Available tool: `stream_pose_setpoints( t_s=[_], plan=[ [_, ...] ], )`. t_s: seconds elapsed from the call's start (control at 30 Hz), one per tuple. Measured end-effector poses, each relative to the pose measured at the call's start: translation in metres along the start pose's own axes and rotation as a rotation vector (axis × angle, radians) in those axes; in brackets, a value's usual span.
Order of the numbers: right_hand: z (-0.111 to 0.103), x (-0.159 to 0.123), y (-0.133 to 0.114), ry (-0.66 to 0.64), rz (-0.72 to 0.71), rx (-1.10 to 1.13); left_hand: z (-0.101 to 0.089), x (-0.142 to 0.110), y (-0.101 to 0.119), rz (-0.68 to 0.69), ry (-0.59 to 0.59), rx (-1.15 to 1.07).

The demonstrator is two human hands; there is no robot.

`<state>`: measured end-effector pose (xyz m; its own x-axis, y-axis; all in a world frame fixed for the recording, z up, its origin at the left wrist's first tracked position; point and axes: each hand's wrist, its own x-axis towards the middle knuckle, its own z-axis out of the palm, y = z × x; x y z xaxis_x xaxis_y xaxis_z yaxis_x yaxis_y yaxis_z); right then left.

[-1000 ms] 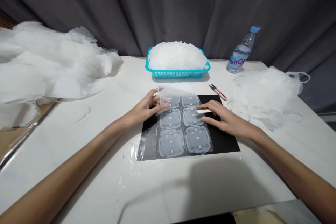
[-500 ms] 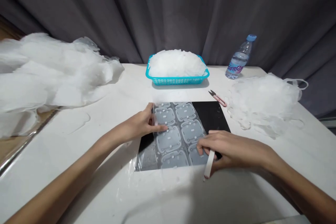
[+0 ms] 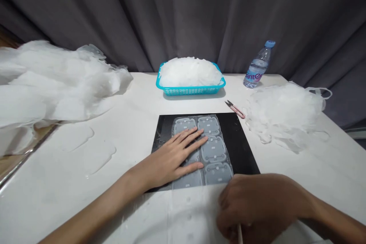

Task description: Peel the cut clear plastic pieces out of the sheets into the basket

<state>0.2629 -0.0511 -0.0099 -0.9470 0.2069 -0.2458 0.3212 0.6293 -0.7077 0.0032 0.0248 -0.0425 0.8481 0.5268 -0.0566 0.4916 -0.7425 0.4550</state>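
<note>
Left hand [image 3: 173, 160] on translucent, square-patterned sheet [image 3: 215, 149]

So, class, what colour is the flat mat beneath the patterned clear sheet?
Black. The mat shows best in the head view, the only one here.

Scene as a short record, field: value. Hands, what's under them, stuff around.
left hand: flat, fingers spread, on the clear plastic sheet
right hand: curled around a thin pale stick, at the sheet's near right
under sheet: black mat, sheet overhanging its near edge
behind mat: blue basket heaped with white pieces
right side: scissors, water bottle, white scrap pile
left side: larger white pile
</note>
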Motion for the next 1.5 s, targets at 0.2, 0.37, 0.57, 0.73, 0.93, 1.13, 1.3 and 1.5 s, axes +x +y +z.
stream_pose_setpoints(
  t_s=[0.2, 0.37, 0.57, 0.73, 0.93, 1.13, 1.3, 1.5],
  plan=[
    [0.000, 0.004, 0.004, -0.066, -0.089, 0.218, -0.007, -0.001, 0.013, -0.017, 0.027, -0.028],
    [-0.020, -0.011, 0.033, 0.569, 0.169, 0.280, -0.028, 0.003, -0.021, -0.110, 0.268, -0.072],
    [-0.026, -0.026, 0.096, 1.053, 0.423, 0.017, -0.041, -0.005, -0.076, -0.119, 0.202, -0.191],
    [-0.020, -0.025, 0.099, 0.975, 0.452, -0.038, -0.044, -0.012, -0.093, -0.108, 0.187, -0.274],
    [-0.020, -0.023, 0.095, 0.928, 0.496, -0.064, -0.046, -0.008, -0.079, -0.097, 0.210, -0.291],
    [-0.018, -0.023, 0.100, 0.948, 0.506, -0.085, -0.038, -0.003, -0.073, -0.114, 0.257, -0.252],
    [-0.014, -0.021, 0.103, 0.973, 0.487, -0.138, -0.034, -0.003, -0.072, -0.146, 0.248, -0.182],
    [-0.013, -0.018, 0.103, 0.962, 0.536, -0.216, -0.038, -0.002, -0.067, -0.059, 0.260, -0.043]
  ],
)
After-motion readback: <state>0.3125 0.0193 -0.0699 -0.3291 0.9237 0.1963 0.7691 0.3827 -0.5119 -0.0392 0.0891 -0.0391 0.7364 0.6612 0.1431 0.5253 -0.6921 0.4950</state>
